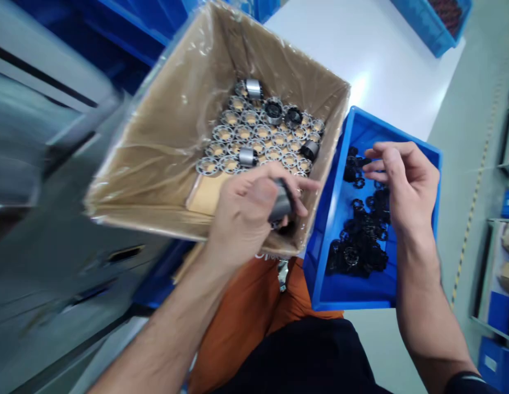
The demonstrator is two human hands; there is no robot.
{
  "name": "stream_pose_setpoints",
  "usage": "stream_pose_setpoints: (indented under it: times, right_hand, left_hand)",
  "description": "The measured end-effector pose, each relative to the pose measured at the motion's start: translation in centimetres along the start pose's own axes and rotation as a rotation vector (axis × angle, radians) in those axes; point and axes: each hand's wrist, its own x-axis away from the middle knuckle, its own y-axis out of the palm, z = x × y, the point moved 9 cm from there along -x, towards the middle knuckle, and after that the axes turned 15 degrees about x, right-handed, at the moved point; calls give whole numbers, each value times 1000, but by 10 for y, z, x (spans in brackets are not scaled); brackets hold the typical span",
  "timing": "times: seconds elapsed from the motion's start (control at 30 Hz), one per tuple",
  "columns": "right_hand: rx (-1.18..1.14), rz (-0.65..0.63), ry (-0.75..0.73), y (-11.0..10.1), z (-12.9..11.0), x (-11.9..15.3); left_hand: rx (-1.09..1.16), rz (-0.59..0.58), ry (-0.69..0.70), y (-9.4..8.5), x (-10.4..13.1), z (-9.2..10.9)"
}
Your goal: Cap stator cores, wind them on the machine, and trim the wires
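My left hand [254, 205] is wrapped round a grey metal cylinder [282, 201] with a dark end, over the near right corner of a plastic-lined cardboard box [156, 148]. Rows of metal rings [262, 131] lie inside the box, with several cylinders resting on them, some on their sides and some showing black ends. To the right, my right hand [406, 180] hovers above a blue bin [361, 298]. Its thumb and fingers are bent but apart, and nothing shows between them. Black plastic parts [359, 241] are heaped in the bin below.
Another blue bin [431, 27] holding reddish parts sits at the far right of the white table [386, 60]. Blue containers [135, 27] stand behind the box, and grey machinery [41, 115] is at the left. Shelves with boxes are at the right edge.
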Motion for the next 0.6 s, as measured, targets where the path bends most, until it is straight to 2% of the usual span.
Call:
stream_pose_setpoints:
  times: [0.03,0.1,0.2,0.27,0.33,0.4,0.53,0.6]
  right_hand:
    - [143,3,75,-9,24,-6]
    - [349,-80,161,-12,66,-12]
    - [530,-203,234,10,114,-10]
    - [607,-237,263,29,132,-7]
    - [649,-263,272,42,141,-4]
    - [666,-295,271,43,141,-2]
    - [634,-377,226,23,127,7]
    - [602,-427,178,14,114,17]
  left_hand:
    - [32,70,30,-6,-2,2]
    - [83,163,15,-13,-4,-1]
    - [53,117,-2,-7,-9,-4]
    - [-7,95,13,-4,-12,-3]
    - [-37,131,30,-6,-14,-3]
    - [-34,179,22,-10,-15,-4]
    - [55,285,-2,-22,-13,-10]
    - [55,291,-13,-24,-11,-11]
